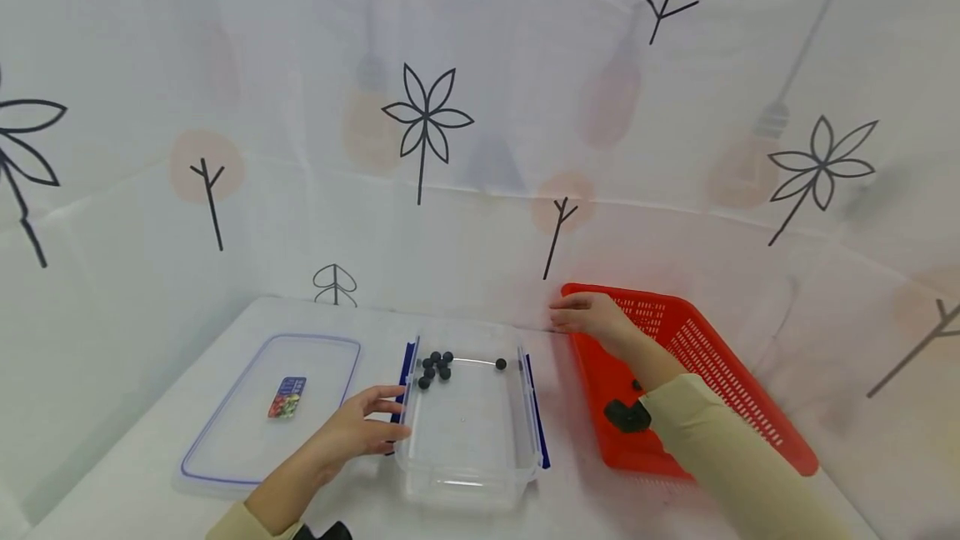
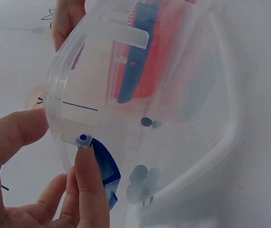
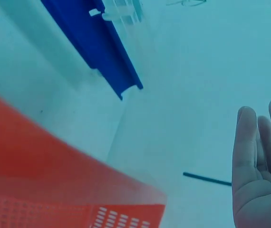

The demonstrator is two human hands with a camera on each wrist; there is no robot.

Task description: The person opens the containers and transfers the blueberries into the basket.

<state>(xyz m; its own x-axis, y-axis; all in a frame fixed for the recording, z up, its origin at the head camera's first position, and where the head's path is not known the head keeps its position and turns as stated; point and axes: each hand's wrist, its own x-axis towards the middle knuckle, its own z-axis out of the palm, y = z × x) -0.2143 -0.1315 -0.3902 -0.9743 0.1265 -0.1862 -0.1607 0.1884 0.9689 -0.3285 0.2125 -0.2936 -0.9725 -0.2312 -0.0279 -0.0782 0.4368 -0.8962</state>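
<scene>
- Touches the left side of a clear plastic box (image 1: pixel 465 486) with the left hand (image 1: pixel 358 430), at the left blue latch (image 2: pixel 108 164) and the rim beside it.
- Shows the left fingers spread apart, with the thumb set off from them, rather than clamped round the box.
- Holds the right hand (image 1: pixel 597 319) over the far-left corner of a red plastic basket (image 1: pixel 645 455), pointing leftward past the rim, toward the box.
- Shows the right fingers straight and close together, with the thumb held off; grips nothing. Cannot tell from the head view whether any part of that hand meets the rim.
- Stands, in the case of the box, at the middle of the white worktop (image 1: pixel 367 511), well in from both side edges, with the right blue latch (image 1: pixel 537 415) splayed outward.
- Contains a cluster of small black balls (image 1: pixel 447 357) in the box's far-left corner, some touching, and a single black ball (image 1: pixel 501 364) near the far-right corner.
- Lies, in the case of the basket, along the worktop's right edge, apart from the box, with slotted walls.
- Lies flat near the worktop's left edge: a clear lid (image 1: pixel 243 407) with a blue border, bearing a small colourful label (image 1: pixel 287 397).
- Hangs behind the worktop's far edge: a white cloth (image 1: pixel 472 248) printed with flowers and twigs.
</scene>
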